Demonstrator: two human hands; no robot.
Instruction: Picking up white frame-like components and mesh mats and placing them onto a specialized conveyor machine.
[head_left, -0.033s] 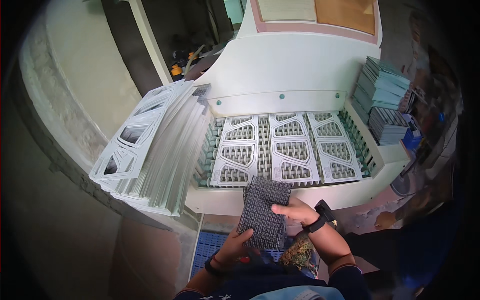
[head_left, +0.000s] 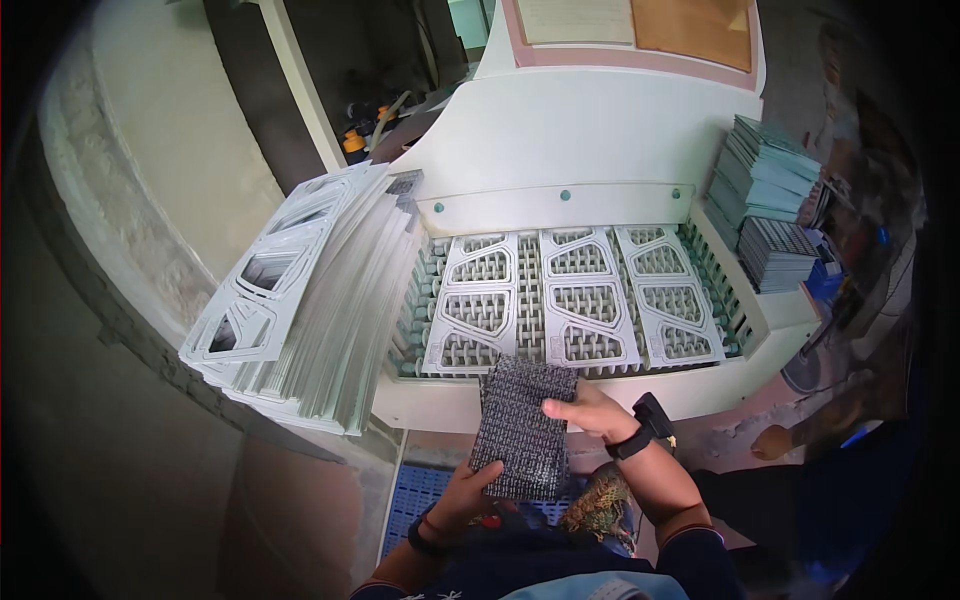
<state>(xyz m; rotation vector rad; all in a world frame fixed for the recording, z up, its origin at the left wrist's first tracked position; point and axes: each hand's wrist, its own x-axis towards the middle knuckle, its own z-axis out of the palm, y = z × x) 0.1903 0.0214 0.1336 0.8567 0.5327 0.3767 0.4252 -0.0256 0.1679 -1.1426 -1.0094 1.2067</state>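
Note:
In front of my body, both hands grip a stack of dark rectangular sheets (head_left: 522, 430) with a fine light pattern. My left hand (head_left: 468, 495) is closed on the lower left corner, thumb on top. At the right edge, my right hand (head_left: 590, 410) is closed with its thumb across the upper face. The fingers of both hands are mostly hidden beneath. Just beyond the stack, white cut-out panels (head_left: 528, 325) lie in rows on the rollers (head_left: 530, 270) of a white machine (head_left: 590, 130).
A tall leaning pile of white cut-out panels (head_left: 340, 310) stands on the left. On the machine's right side are stacked pale green sheets (head_left: 760, 165) and a smaller dark-topped stack (head_left: 775, 245). A blue slatted plastic mat (head_left: 415, 495) lies below. Someone's dark-clothed leg (head_left: 800, 500) is at the right.
The stack of dark sheets and my hands have shifted very slightly left. Both hands keep their grip, and the panels on the rollers look the same.

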